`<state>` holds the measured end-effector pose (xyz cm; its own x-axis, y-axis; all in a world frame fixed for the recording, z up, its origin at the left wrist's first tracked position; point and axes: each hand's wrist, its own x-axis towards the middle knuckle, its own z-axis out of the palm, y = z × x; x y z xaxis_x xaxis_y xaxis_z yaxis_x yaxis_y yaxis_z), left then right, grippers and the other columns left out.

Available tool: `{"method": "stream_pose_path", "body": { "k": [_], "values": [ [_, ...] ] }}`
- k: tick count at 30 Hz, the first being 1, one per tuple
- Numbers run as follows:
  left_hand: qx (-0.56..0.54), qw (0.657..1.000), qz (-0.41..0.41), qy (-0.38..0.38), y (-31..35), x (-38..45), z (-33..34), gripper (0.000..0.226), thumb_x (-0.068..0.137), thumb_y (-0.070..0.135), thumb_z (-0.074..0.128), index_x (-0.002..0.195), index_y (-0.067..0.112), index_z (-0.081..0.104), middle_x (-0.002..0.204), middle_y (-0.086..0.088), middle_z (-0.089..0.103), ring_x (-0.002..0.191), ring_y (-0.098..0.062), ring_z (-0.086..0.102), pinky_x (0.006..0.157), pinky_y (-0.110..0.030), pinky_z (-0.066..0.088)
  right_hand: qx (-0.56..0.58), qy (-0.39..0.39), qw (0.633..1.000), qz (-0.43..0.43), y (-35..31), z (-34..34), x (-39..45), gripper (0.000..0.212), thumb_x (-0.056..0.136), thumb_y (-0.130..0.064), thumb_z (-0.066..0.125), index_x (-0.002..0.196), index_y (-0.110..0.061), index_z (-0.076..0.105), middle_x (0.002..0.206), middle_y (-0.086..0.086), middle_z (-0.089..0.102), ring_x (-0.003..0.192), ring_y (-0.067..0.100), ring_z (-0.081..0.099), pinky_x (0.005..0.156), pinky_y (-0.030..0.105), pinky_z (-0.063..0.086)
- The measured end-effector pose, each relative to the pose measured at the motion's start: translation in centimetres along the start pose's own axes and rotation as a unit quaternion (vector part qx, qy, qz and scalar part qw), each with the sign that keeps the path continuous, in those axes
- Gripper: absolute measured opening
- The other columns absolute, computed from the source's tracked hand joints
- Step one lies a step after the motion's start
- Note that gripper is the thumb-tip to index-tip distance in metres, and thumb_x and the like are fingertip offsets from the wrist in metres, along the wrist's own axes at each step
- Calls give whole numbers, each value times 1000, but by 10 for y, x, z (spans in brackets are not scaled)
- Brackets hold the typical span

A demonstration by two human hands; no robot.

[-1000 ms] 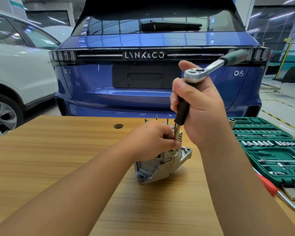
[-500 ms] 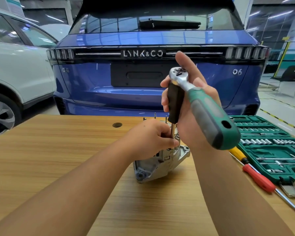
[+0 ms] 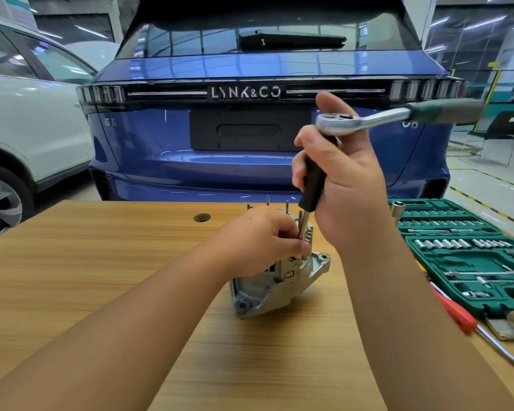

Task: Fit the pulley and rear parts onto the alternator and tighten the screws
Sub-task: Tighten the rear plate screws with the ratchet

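Right now my right hand (image 3: 343, 185) grips the ratchet (image 3: 339, 124) extension; left fingers (image 3: 291, 234) pinch its shaft on the alternator (image 3: 275, 284), mid-frame on the table (image 3: 101, 262). Tilted, the socket could slip and round the screw.

The lettering "LYNK&CO" (image 3: 245, 92) stands in pale capitals on the dark light bar across the tailgate of a blue car (image 3: 267, 161) parked behind the workbench. At the right of the tailgate, a pale model badge (image 3: 410, 124) is largely hidden behind a ratchet wrench (image 3: 365, 120); only its lower edge shows, too little to read. A small badge (image 3: 110, 122) on the left of the tailgate is too faint to make out. The dark number-plate recess (image 3: 250, 130) carries no characters.
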<state>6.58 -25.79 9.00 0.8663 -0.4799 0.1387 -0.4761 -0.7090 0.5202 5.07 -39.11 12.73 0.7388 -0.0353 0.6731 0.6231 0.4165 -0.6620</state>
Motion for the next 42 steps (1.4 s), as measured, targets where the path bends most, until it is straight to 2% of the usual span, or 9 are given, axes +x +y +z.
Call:
{"method": "stream_pose_path", "body": {
  "k": [5, 8, 11, 15, 18, 22, 27, 32, 42],
  "values": [
    [-3, 1000, -4, 8, 0, -3, 0, 26, 91, 47, 67, 70, 34, 62, 66, 19, 60, 53, 1, 52, 41, -14, 37, -62, -12, 993, -96, 11, 6, 1, 40, 95, 2, 57, 122, -28, 58, 84, 3, 57, 63, 17, 49, 57, 26, 47],
    [-11, 1000, -9, 6, 4, -5, 0, 15, 91, 46, 66, 87, 32, 67, 84, 9, 70, 77, -11, 66, 70, -34, 60, 13, -68, 997, -43, 11, 2, 3, 47, 99, 6, 42, 123, -29, 63, 80, 2, 62, 59, 22, 47, 51, 27, 44],
    [-15, 1000, -13, 5, 8, -9, -3, 17, 92, 40, 64, 91, 24, 69, 93, -1, 71, 88, -20, 67, 80, -46, 58, 97, -92, 990, 43, 5, 2, 7, 49, 97, -2, 38, 117, -31, 72, 77, 9, 65, 58, 23, 55, 52, 25, 47],
    [-30, 999, -3, 18, 8, -10, -2, 20, 91, 34, 65, 72, 31, 59, 80, 4, 66, 81, -21, 65, 76, -44, 55, 69, -48, 994, 68, 4, 8, 3, 31, 98, -21, 50, 127, -25, 58, 81, 6, 65, 61, 20, 56, 54, 26, 47],
    [-29, 999, -1, 17, 6, -7, 0, 19, 91, 38, 70, 73, 30, 66, 69, 11, 63, 60, -9, 54, 60, -31, 45, -2, 26, 999, 19, 4, 13, -4, 49, 92, -31, 63, 135, -14, 46, 73, -4, 62, 59, 13, 53, 53, 25, 45],
    [21, 1000, -9, 5, 4, -4, 2, 18, 92, 49, 64, 84, 33, 68, 75, 8, 65, 59, -5, 54, 54, -27, 42, -79, 109, 991, -17, 1, 6, -1, 20, 91, -26, 69, 91, -10, 57, 59, -4, 46, 49, 12, 39, 45, 25, 35],
    [4, 1000, -16, 7, 2, -1, 1, 22, 92, 47, 66, 74, 34, 64, 61, 14, 59, 48, 3, 48, 39, -12, 31, -21, 11, 1000, 2, 3, 2, 2, 28, 94, -10, 60, 119, -21, 57, 77, -1, 55, 58, 16, 49, 57, 28, 45],
    [5, 1000, -1, 13, 1, -3, 0, 24, 92, 44, 66, 79, 25, 67, 67, 5, 61, 51, -2, 47, 48, -22, 37, -58, -50, 993, -90, 11, 11, -1, 48, 94, 2, 57, 121, -37, 64, 80, -2, 57, 62, 15, 49, 56, 27, 45],
    [-23, 1000, 4, 12, 7, -5, 1, 22, 95, 35, 65, 80, 19, 67, 70, 8, 59, 51, 4, 48, 46, -7, 35, -28, -38, 999, -9, 5, 10, -4, 40, 85, -39, 63, 123, -26, 60, 78, -10, 60, 66, 11, 53, 60, 31, 46]
  ]
}}
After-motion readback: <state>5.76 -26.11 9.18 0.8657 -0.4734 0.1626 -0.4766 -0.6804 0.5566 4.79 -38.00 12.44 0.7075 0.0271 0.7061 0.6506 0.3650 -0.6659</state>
